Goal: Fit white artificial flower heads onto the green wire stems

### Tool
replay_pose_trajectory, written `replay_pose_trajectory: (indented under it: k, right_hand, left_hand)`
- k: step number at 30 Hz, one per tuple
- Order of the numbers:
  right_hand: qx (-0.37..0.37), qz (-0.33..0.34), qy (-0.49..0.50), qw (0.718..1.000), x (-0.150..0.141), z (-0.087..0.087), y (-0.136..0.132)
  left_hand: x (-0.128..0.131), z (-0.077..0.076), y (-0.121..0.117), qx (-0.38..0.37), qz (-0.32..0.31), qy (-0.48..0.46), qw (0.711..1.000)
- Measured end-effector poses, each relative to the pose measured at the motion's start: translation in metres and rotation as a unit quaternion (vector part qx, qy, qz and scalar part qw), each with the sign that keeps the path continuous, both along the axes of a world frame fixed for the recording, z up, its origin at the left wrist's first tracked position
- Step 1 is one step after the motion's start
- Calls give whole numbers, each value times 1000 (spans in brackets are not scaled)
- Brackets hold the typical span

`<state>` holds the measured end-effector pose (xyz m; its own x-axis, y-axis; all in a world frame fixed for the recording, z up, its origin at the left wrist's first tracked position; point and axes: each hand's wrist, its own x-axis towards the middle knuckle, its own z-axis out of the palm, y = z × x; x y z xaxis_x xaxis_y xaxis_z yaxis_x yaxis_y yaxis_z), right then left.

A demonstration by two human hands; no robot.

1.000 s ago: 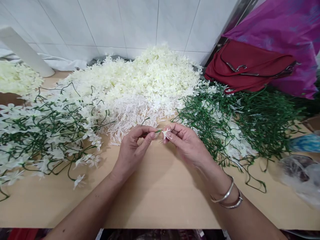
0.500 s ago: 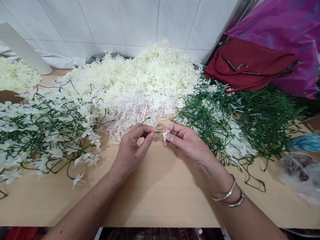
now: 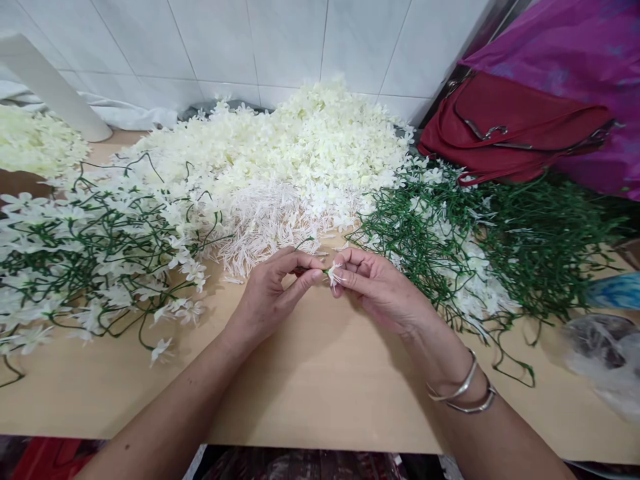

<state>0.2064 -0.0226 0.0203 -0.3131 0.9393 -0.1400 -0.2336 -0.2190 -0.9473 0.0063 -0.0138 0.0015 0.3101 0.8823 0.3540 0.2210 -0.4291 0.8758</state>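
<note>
Between my hands is a small white artificial flower (image 3: pixel 334 274) with thin white stamens. My left hand (image 3: pixel 280 283) pinches the green stem close behind the bloom, thumb against forefinger. From the other side, my right hand (image 3: pixel 377 283) grips the white flower by its petals or stamens between thumb and finger; the exact spot is partly covered. A heap of thin white stamens (image 3: pixel 273 223) lies just beyond my fingers. Behind it rises a large pile of cream-white petal pieces (image 3: pixel 320 143).
Flowers on green stems (image 3: pixel 100 253) spread over the left of the table (image 3: pixel 310 393). Bare green stems (image 3: pixel 540 233) and mixed white pieces lie to the right. A red handbag (image 3: pixel 520 127), a purple bag (image 3: pixel 565 40), a clear plastic bag (image 3: pixel 607 360) and a white roll (image 3: pixel 60 93) stand around.
The left hand has come slightly closer to the right, its fingertips now right at the base of the flower. The whole view has shifted a little.
</note>
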Motion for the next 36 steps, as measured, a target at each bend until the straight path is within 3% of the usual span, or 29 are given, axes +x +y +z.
replay_pose_trajectory:
  k: [8, 13, 19, 30, 36]
  right_hand:
    - [-36, 10, 26, 999, -3, -5, 1]
    - [-1, -3, 9, 1000, -6, -5, -2]
    - [43, -4, -44, 998, -6, -1, -5]
    - [102, -27, -88, 991, -2, -8, 1]
    - [118, -46, -169, 977, 3, -9, 2]
  left_hand:
    - [3, -10, -1, -115, -45, -70, 990]
    - [6, -7, -3, -160, -47, -100, 981]
    - [3, -9, 0, -159, 15, -110, 981]
    - [3, -12, 1, -140, -53, -113, 982]
    - [2, -13, 2, -131, -30, -72, 988]
